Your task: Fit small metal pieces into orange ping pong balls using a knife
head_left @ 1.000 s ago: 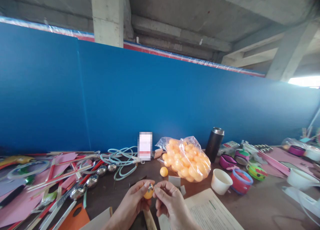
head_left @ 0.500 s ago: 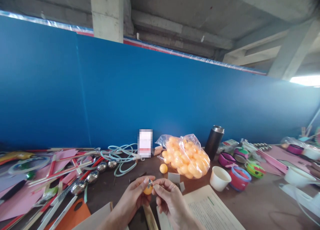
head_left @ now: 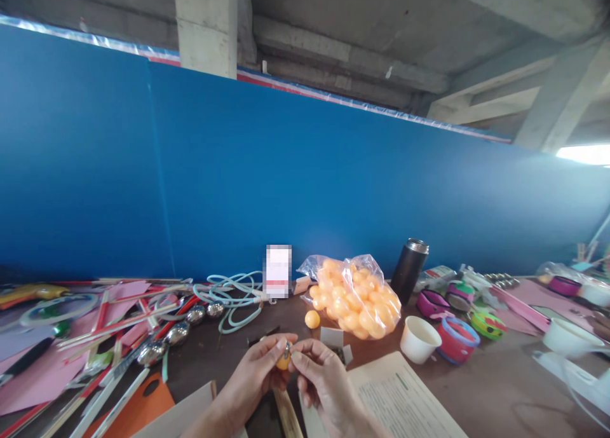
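Observation:
My left hand [head_left: 255, 377] grips a small orange ball [head_left: 284, 362] between thumb and fingers, low in the middle of the view. My right hand [head_left: 324, 377] pinches a small metal piece [head_left: 287, 348] at the top of that ball, fingers closed. Both hands hover just above the brown table [head_left: 481, 387]. A loose orange ball [head_left: 312, 319] lies on the table beyond them, next to a clear plastic bag [head_left: 355, 298] full of orange balls.
An open booklet [head_left: 405, 403] lies to the right of my hands. A white cup [head_left: 419, 339], coloured tape rolls [head_left: 458, 339] and a black flask [head_left: 408, 270] stand at the right. Spoons [head_left: 176, 333], sticks, pink paper and a pale green cord [head_left: 229, 295] cover the left. A blue wall rises behind.
The hands stay together on the ball, with only slight finger shifts. The view has tipped a little.

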`<control>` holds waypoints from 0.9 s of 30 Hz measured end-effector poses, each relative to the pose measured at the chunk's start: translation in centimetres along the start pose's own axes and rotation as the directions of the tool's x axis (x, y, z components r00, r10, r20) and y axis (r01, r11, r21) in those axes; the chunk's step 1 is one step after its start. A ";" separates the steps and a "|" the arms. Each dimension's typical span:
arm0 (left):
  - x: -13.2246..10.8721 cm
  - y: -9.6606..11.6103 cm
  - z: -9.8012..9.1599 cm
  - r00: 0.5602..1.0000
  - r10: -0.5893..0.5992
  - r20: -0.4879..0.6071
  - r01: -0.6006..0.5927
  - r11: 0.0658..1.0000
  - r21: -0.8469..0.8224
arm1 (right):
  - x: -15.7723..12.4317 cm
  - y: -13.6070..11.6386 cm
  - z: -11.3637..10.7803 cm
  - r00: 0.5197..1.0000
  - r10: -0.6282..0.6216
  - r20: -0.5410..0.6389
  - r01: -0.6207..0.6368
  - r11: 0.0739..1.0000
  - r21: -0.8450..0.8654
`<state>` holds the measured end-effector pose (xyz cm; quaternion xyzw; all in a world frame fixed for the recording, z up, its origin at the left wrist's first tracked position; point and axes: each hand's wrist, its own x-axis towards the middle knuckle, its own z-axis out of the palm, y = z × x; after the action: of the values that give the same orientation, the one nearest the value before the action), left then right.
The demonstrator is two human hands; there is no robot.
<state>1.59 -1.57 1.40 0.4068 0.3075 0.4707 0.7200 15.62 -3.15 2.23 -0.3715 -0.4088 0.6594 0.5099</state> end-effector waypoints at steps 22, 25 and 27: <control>-0.1 0.1 0.1 1.000 0.028 -0.010 -0.027 0.996 0.081 | 0.2 0.4 -0.1 1.000 -0.021 0.010 0.021 0.997 -0.072; -0.1 0.0 0.1 0.999 0.029 -0.021 -0.027 0.996 0.085 | 0.3 0.4 -0.2 1.000 -0.023 0.017 0.025 0.997 -0.067; -0.1 0.1 0.1 0.999 0.027 -0.018 -0.025 0.996 0.082 | 0.3 0.4 -0.2 1.000 -0.019 0.024 0.021 0.997 -0.071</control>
<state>1.63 -1.72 1.52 0.4351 0.3281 0.4709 0.6938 15.57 -2.90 1.74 -0.3775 -0.4416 0.6437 0.4981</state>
